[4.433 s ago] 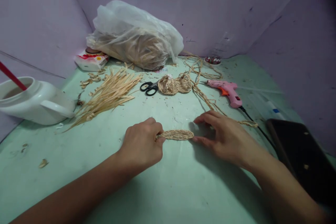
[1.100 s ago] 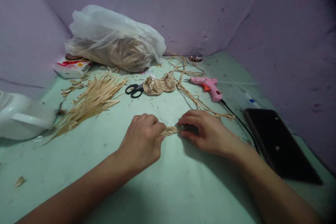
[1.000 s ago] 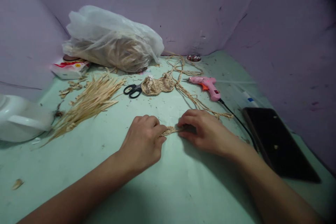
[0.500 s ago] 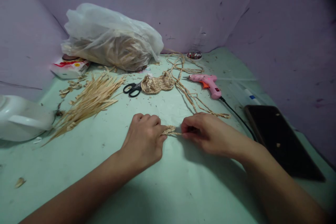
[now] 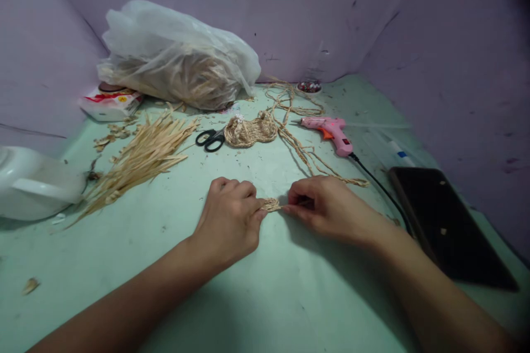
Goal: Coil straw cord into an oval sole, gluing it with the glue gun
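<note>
My left hand is closed on a small braided straw piece, which sticks out between thumb and forefinger; the rest of it is hidden in the hand. Close by on the right, my right hand pinches the straw cord's end at that piece's right edge. Beyond both hands lies a coiled, sewn straw piece with a narrowed middle. Black-handled scissors touch its left side. Long braided straw cords trail from behind it toward my right hand.
A pink glue gun with a black cable lies right of the cords, near a dark phone-like slab. Loose straw strips, a white jug and a filled plastic bag stand left. A bead dish sits at the back.
My right hand has come closer to the braided piece, and the stretch of cord between the hands is shorter. My left hand keeps its grip. The whole view has shifted slightly.
</note>
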Demonstrator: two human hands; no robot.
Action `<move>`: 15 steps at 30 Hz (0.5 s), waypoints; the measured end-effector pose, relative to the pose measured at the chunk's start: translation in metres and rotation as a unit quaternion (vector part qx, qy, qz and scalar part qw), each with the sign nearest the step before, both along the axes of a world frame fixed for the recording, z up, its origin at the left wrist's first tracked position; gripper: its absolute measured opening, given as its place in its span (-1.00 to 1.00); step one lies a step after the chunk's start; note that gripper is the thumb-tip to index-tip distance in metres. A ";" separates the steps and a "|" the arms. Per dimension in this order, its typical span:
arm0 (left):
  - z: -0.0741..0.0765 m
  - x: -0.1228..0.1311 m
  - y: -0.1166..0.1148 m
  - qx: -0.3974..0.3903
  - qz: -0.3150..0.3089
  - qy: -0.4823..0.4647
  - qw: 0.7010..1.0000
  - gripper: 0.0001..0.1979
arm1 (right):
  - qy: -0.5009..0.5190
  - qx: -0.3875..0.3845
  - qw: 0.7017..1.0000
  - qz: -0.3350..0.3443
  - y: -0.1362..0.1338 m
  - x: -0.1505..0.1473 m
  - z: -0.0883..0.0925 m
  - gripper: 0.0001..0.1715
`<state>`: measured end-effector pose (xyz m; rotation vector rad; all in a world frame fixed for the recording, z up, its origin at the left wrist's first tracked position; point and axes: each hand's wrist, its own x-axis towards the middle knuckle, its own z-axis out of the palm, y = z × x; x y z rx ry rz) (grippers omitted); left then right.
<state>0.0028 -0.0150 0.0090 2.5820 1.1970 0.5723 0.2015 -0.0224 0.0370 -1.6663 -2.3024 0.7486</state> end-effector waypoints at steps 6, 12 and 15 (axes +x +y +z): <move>-0.001 0.000 0.000 0.005 -0.001 -0.003 1.000 -0.80 | -0.016 0.003 1.000 -0.011 0.001 -0.001 -0.003 -0.85; 0.001 -0.003 0.001 -0.018 -0.015 0.016 1.000 -0.83 | -0.054 0.045 0.998 -0.004 0.002 -0.002 -0.007 -0.86; 0.002 -0.003 0.002 -0.033 -0.015 0.020 0.999 -0.84 | -0.052 0.054 0.997 0.001 0.001 -0.002 -0.008 -0.86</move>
